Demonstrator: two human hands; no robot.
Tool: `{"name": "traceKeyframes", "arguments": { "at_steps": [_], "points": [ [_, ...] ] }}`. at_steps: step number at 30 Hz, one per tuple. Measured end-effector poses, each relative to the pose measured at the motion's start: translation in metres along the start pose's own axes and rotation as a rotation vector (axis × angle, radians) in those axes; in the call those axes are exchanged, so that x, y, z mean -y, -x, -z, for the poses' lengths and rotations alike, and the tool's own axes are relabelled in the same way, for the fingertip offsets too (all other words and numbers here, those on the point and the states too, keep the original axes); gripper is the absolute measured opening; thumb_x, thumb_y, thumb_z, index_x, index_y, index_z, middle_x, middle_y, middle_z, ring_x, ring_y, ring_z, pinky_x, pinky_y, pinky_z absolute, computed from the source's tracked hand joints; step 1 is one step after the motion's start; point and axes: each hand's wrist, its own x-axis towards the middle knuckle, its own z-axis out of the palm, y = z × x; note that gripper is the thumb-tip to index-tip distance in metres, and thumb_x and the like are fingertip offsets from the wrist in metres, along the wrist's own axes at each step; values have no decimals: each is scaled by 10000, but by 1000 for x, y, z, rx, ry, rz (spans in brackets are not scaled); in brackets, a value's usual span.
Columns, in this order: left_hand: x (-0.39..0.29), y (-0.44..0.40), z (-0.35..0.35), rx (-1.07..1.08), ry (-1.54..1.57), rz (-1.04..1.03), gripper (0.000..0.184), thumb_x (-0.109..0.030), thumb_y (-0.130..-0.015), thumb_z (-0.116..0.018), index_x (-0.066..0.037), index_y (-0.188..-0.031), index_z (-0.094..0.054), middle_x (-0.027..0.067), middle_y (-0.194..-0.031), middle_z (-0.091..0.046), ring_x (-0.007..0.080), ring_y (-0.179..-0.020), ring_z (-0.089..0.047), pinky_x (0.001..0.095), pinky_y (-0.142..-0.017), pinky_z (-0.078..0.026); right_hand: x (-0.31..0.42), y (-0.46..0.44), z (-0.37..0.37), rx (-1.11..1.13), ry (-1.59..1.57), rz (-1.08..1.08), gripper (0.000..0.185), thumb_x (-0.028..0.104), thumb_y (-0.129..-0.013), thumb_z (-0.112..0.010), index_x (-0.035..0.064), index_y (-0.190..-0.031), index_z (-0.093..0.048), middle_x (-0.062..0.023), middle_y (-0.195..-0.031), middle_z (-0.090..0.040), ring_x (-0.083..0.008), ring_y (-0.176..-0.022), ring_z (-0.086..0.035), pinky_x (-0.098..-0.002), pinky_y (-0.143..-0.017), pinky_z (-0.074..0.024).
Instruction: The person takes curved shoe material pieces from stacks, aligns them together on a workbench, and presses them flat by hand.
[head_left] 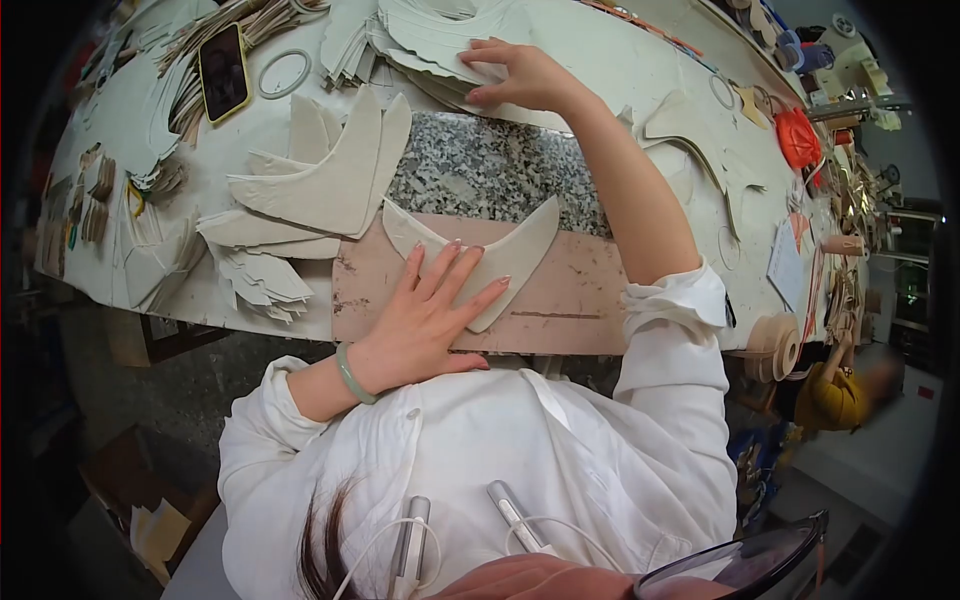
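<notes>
A cream, V-shaped flat piece (525, 245), like leather, lies mostly on a pinkish board (560, 290) near the front edge. My left hand (430, 305), with a green bangle at its wrist, rests on that piece with its fingers spread. My right hand (525, 78) reaches to the far side, at the edge of a pile of similar cream pieces (430, 35). Its thumb and fingers are apart, touching or just over the pile; which of the two I cannot tell. Between the hands shows a speckled granite slab (480, 165).
More cream pieces (320, 185) are stacked left of the slab. A phone (224, 72) and a ring-shaped item (285, 73) lie at the back left. On the right are curved pieces (690, 130), a red item (797, 138) and a tape roll (775, 347). Another person (832, 400) is at the far right.
</notes>
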Motion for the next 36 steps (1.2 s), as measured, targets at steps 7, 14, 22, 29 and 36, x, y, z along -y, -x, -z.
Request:
{"name": "traceKeyframes", "arguments": {
  "at_steps": [7,14,22,29,36],
  "points": [
    [6,-25,4,3,62,175,813,-569,-680,-777,-75,-1272,-521,149,-1294,-478,335,-1186,-420,494,-1060,-277,35,41,46,-320,-223,-115,251,181,-900,-703,132,-1143,-743,13,-815,-729,-82,-601,-507,-240,-565,-431],
    [10,-44,11,131,73,315,597,-471,-653,-838,-113,-1040,-558,80,-1141,-517,305,-1138,-419,447,-997,-293,85,130,100,-517,-162,87,340,-65,-854,-668,73,-1160,-720,-2,-1011,-754,-85,-652,-589,-206,-606,-475],
    [-22,-2,51,-49,253,79,346,-249,-738,-809,-116,-970,-590,24,-868,-625,208,-746,-552,339,-869,-397,99,190,83,-501,67,225,287,-10,-833,-677,24,-1116,-707,-71,-1173,-714,-223,-1109,-679,-295,-856,-563],
    [58,21,123,-319,341,690,322,-69,-763,-792,-54,-1048,-643,86,-932,-677,196,-809,-619,300,-730,-491,110,221,69,-108,-269,-137,324,244,-797,-787,54,-1051,-720,-51,-1095,-725,-219,-919,-694,-292,-780,-538],
    [-37,-47,140,-561,893,-369,127,-27,-802,-732,-117,-877,-682,56,-897,-686,205,-861,-655,501,-942,-458,15,167,60,-282,63,-609,323,299,-842,-751,36,-1012,-670,-66,-815,-668,-220,-688,-598,-330,-655,-499]
  ]
}}
